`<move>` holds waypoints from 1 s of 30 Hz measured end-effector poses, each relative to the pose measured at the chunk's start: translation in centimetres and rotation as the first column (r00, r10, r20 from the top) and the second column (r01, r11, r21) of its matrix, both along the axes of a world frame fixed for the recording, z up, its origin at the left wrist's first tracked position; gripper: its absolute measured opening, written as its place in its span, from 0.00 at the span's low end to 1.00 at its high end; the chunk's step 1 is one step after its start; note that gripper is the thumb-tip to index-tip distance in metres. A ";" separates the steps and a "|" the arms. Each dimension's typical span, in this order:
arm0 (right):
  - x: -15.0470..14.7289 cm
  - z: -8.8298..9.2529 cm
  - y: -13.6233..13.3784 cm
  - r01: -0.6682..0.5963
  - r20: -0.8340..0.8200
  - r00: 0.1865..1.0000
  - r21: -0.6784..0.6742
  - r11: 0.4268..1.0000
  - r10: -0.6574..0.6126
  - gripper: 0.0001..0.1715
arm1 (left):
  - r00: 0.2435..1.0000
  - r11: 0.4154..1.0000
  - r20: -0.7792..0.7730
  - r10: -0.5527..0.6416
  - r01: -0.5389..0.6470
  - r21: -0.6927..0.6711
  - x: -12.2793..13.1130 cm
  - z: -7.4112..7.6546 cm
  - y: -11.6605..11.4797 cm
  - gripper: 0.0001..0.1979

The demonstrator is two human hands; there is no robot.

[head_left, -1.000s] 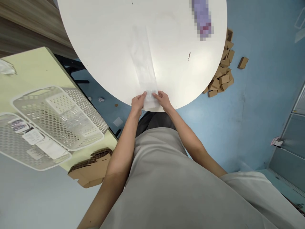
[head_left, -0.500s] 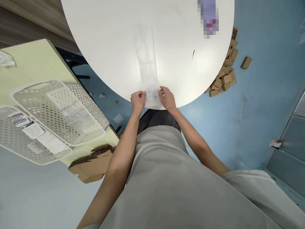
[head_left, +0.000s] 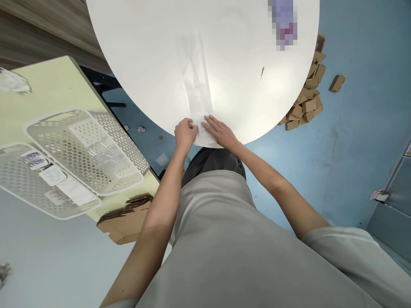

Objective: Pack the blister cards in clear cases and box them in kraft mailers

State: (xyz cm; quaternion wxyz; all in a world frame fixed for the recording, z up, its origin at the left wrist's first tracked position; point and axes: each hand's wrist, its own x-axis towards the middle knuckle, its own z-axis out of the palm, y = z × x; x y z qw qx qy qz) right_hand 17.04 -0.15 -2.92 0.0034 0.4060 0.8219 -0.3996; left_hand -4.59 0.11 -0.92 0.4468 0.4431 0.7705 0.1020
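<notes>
Head view, from the left: two perforated pale baskets, an outer one (head_left: 16, 173) and an inner one (head_left: 75, 149), sit on a light green table (head_left: 48, 96), with folded cardboard (head_left: 128, 224) just beside them. Next comes the left hand (head_left: 185, 136), at the rim of the white round table (head_left: 138, 55); its fingers are curled, thumb close to forefinger, beside the sleeve's near left edge, and whether they pinch the film I cannot tell. The clear plastic sleeve (head_left: 199, 90) lies flat on the round table, a long narrow strip, see-through and whitish, lightly creased, its far end faint against the white. Its long axis runs from the near rim away from the person, leaning slightly left at the far end. The right hand (head_left: 224, 134) rests over the near end, palm down, fingers outstretched. Farther right, brown boxes (head_left: 306, 100) are heaped on the blue floor (head_left: 356, 141).
</notes>
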 end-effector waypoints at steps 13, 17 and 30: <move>0.0 -0.6 -0.1 0.023 -0.009 1.000 -0.003 1.000 -0.023 0.45 | 0.896 0.883 0.160 -0.414 0.352 0.312 0.8 -0.1 0.9 0.24; 0.1 -0.3 0.1 0.032 -0.022 0.999 -0.025 0.999 -0.033 0.43 | 0.903 0.894 0.154 -0.401 0.349 0.280 -0.1 0.1 0.3 0.23; 0.1 1.7 4.8 0.160 0.009 0.987 -0.006 0.987 -0.160 0.21 | 0.917 0.928 0.205 -0.341 0.294 0.228 -1.6 0.8 -1.2 0.38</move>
